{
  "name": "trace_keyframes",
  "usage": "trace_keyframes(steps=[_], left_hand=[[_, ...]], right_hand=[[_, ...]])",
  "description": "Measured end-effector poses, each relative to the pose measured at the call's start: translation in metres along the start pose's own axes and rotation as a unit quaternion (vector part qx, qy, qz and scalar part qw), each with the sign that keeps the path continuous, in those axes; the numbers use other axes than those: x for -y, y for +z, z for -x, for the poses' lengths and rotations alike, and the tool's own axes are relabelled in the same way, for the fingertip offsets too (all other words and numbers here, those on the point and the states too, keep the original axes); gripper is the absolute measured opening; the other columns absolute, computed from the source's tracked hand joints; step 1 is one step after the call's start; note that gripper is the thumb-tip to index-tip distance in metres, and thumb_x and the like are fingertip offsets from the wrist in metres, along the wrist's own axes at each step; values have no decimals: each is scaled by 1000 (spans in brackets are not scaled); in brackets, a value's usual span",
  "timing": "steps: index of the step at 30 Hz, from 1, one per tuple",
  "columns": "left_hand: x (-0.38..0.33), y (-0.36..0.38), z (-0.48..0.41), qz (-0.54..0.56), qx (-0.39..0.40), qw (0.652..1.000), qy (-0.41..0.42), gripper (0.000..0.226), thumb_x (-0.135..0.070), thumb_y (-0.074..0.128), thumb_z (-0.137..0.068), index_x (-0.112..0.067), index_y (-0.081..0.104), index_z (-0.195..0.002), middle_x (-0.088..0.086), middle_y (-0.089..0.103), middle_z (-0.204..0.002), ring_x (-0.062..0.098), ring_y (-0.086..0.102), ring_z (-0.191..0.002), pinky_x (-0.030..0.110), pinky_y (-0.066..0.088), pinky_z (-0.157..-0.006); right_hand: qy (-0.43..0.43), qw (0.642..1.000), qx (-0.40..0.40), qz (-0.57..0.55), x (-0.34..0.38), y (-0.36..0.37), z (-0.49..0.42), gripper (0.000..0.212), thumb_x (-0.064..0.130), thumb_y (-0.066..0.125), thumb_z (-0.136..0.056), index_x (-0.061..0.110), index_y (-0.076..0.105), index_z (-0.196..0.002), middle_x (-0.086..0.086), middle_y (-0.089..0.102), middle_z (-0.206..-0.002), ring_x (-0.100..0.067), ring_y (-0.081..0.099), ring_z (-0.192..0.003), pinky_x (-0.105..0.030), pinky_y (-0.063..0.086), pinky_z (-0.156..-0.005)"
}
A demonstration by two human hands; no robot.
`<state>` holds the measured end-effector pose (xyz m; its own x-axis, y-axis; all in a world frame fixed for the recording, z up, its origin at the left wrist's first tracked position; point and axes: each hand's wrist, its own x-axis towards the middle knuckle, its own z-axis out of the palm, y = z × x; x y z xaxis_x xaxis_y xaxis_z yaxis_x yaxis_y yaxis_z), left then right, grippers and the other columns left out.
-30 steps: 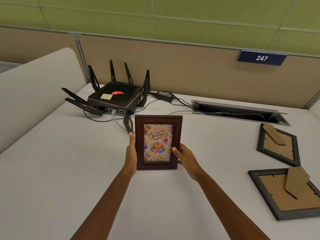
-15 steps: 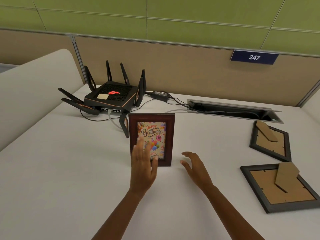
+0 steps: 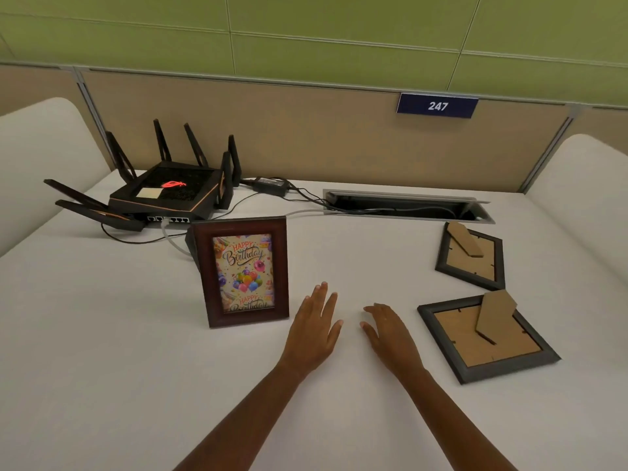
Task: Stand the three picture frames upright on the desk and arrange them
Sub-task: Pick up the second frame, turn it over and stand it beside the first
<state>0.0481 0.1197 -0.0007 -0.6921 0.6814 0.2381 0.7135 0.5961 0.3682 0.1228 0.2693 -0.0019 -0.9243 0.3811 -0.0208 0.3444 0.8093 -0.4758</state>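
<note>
Brown birthday frame (image 3: 244, 270) stood upright on white desk (image 3: 102, 351), in front of black router (image 3: 166, 195). One of three done, by look of it. Two dark frames lay face down at right, stands up: nearer frame (image 3: 489, 338), farther frame (image 3: 470, 254). Left hand (image 3: 314, 329) and right hand (image 3: 390, 334) hovered between, fingers spread flat, holding nothing, touching no frame.

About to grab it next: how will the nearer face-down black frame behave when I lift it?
The nearer black frame looks rigid and probably light. Its cardboard stand sticks up, so it may flap or bend. Lying flat on the desk, it likely needs an edge pried up.
</note>
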Motion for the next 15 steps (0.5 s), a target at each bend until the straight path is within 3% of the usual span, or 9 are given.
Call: trace_keyframes(steps=[3,8,10,12,15], left_hand=[[-13,13,-11,-21,46,999,-18,56,-35,26,-98,-12,7,-145,12,0,-157,28,-1,-145,35,3,-120],[-41,32,-27,-20,83,996,-38,57,-38,23,-98,-14,4,-145,11,0,-158,22,0,-146,32,2,-119],[-54,38,-33,-2,96,995,-41,57,-38,24,-98,-13,6,-145,10,4,-158,21,2,-146,31,4,-119],[-67,44,-38,19,109,993,-39,56,-37,25,-98,-13,8,-145,9,7,-158,20,5,-146,32,7,-119],[-86,52,-44,54,120,990,-39,54,-36,27,-98,-12,14,-145,10,13,-157,21,12,-145,33,13,-118]], right_hand=[[-12,998,-8,69,-19,-7,8,42,31,35,-96,14,34,-135,-8,23,-153,-22,13,-143,-34,13,-117],[1,996,-47,78,-39,-26,27,57,39,18,-92,5,42,-131,-20,29,-148,-36,16,-141,-46,15,-116],[5,993,-67,99,-49,-34,33,41,25,39,-95,3,43,-130,-22,33,-146,-38,22,-139,-49,21,-114],[4,990,-94,102,-64,-39,38,40,16,54,-89,0,49,-125,-25,44,-138,-42,35,-132,-54,32,-108],[19,992,-89,89,-83,-51,44,40,22,48,-91,4,44,-127,-19,45,-136,-35,37,-130,-48,32,-111]])
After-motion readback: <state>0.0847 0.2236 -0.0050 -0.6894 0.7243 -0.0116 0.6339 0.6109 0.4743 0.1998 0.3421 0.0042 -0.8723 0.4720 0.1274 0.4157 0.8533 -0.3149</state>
